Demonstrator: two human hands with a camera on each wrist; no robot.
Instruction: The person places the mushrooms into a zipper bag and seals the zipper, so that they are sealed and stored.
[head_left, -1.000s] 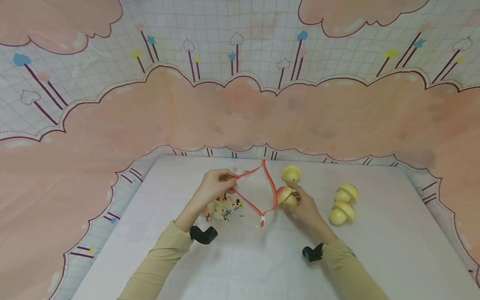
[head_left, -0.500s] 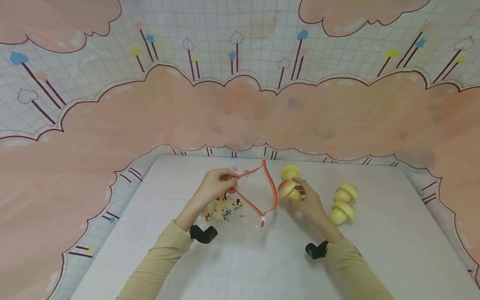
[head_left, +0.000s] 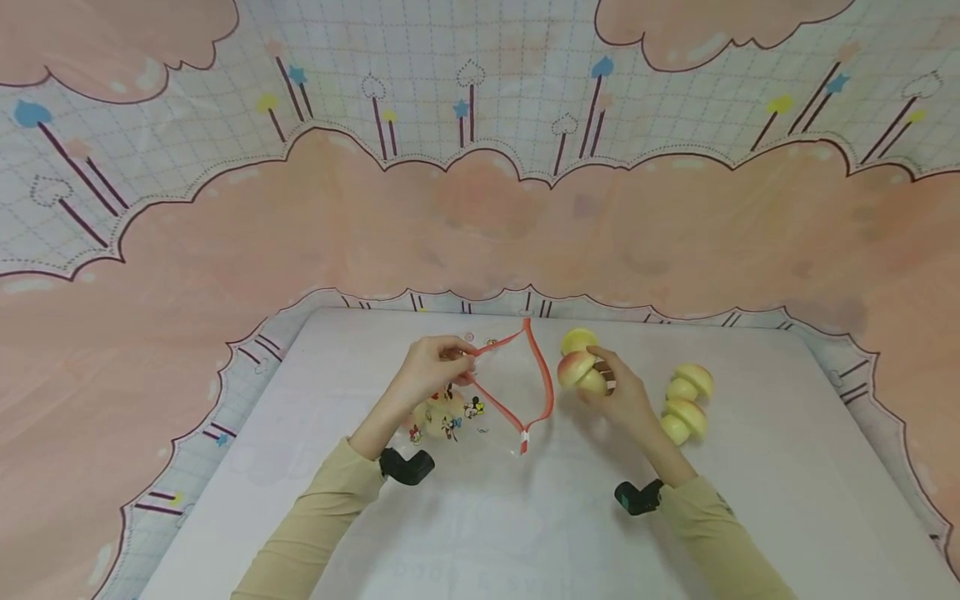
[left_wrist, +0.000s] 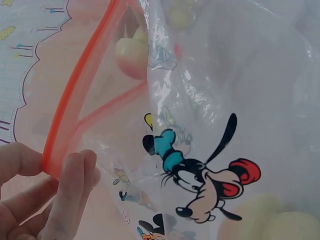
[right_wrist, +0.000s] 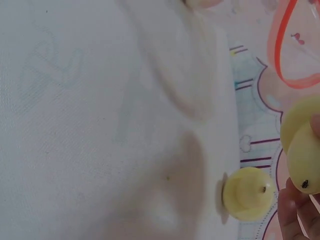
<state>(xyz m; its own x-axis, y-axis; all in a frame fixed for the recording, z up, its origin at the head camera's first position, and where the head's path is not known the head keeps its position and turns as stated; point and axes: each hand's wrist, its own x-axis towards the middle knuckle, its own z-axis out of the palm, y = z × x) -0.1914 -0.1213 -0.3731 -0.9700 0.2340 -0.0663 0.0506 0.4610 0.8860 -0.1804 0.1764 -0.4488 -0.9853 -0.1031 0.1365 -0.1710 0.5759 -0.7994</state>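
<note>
My left hand point(head_left: 438, 367) pinches the red zip edge of a clear zip bag point(head_left: 517, 379) printed with cartoon figures, and its mouth gapes toward the right. Pale yellow shapes point(left_wrist: 270, 222) show through the plastic inside the bag. Just right of that mouth, my right hand point(head_left: 618, 387) holds a toy mushroom point(head_left: 576, 368) with a pink-tinged yellow cap, fingers round its stem side. In the right wrist view this mushroom point(right_wrist: 302, 150) is partly cut off by the frame edge. Behind it, another yellow mushroom point(head_left: 579, 338) sits on the table, partly overlapped in the head view.
Two more toy mushrooms point(head_left: 690, 382) lie together on the white table point(head_left: 780, 467), right of my right hand. A cloud-patterned cloth point(head_left: 480, 225) hangs behind the table's far edge. Each wrist wears a black camera mount point(head_left: 407, 467).
My right hand has moved slightly back and to the right with the mushroom, away from the bag's red edge. My left hand and the bag stay in place.
</note>
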